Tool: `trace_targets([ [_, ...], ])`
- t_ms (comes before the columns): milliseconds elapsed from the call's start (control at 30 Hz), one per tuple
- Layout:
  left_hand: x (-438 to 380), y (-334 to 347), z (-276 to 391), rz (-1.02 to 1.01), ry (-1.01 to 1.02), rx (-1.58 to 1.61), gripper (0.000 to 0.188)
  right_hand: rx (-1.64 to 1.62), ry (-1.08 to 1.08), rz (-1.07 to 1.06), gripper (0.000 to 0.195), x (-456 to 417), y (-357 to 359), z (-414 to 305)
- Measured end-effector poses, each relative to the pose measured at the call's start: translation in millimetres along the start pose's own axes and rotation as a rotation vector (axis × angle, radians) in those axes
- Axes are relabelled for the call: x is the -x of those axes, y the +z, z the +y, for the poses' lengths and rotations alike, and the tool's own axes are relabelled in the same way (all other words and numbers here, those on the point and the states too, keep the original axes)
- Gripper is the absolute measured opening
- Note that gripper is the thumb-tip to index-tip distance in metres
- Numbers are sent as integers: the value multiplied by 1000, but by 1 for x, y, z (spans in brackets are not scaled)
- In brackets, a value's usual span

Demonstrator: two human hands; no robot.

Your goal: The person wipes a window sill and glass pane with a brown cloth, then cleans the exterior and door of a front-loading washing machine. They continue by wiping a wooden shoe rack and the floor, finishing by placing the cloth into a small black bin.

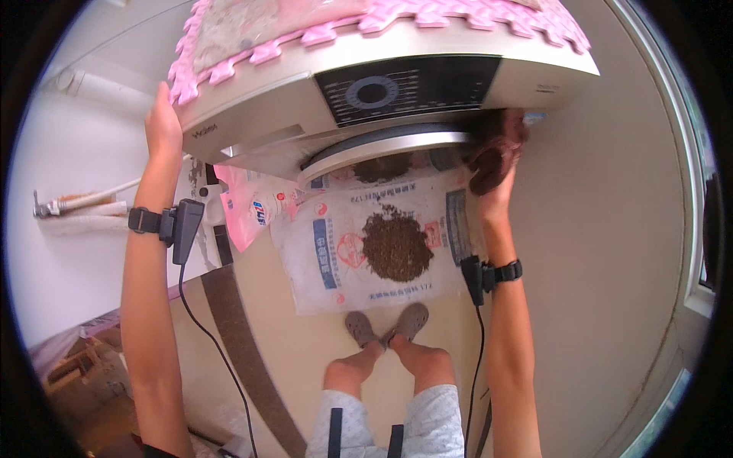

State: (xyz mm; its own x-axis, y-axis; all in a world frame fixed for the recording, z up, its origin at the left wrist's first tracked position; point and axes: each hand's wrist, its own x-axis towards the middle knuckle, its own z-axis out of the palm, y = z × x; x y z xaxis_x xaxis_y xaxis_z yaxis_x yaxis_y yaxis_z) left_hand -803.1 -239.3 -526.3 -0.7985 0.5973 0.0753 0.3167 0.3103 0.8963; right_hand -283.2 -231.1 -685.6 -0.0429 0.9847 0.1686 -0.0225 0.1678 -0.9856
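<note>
A front-loading Haier washing machine (252, 120) stands before me, its round door (395, 140) facing me under a dark control panel (406, 89). Against its left side, near the top corner, lies my left hand (163, 126); its fingers are partly hidden. On the right, my right hand (498, 197) holds a dark maroon cloth (492, 163) at the machine's right front edge, beside the door. The cloth covers most of that hand's fingers.
A pink foam mat (320, 34) covers the machine's top. Below, a printed woven sack (309, 280) on the floor bears a heap of dark brown crumbly material (398, 246) before my feet. A pink detergent bag (237, 214) stands left; a wall (607, 229) rises right.
</note>
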Motion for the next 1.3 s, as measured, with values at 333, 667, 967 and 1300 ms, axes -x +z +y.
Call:
trace_targets([
  [333,61,20,-40,96,379,633,51,537,-917,371,42,-19,51,69],
  [667,53,32,-37,298,445,334,63,697,-1082,464,36,-47,40,78],
  [967,77,24,-34,378,461,267,67,934,-1173,281,31,-16,85,17],
  [1300,77,44,-63,406,750,278,54,934,-1216,512,32,-11,105,38],
])
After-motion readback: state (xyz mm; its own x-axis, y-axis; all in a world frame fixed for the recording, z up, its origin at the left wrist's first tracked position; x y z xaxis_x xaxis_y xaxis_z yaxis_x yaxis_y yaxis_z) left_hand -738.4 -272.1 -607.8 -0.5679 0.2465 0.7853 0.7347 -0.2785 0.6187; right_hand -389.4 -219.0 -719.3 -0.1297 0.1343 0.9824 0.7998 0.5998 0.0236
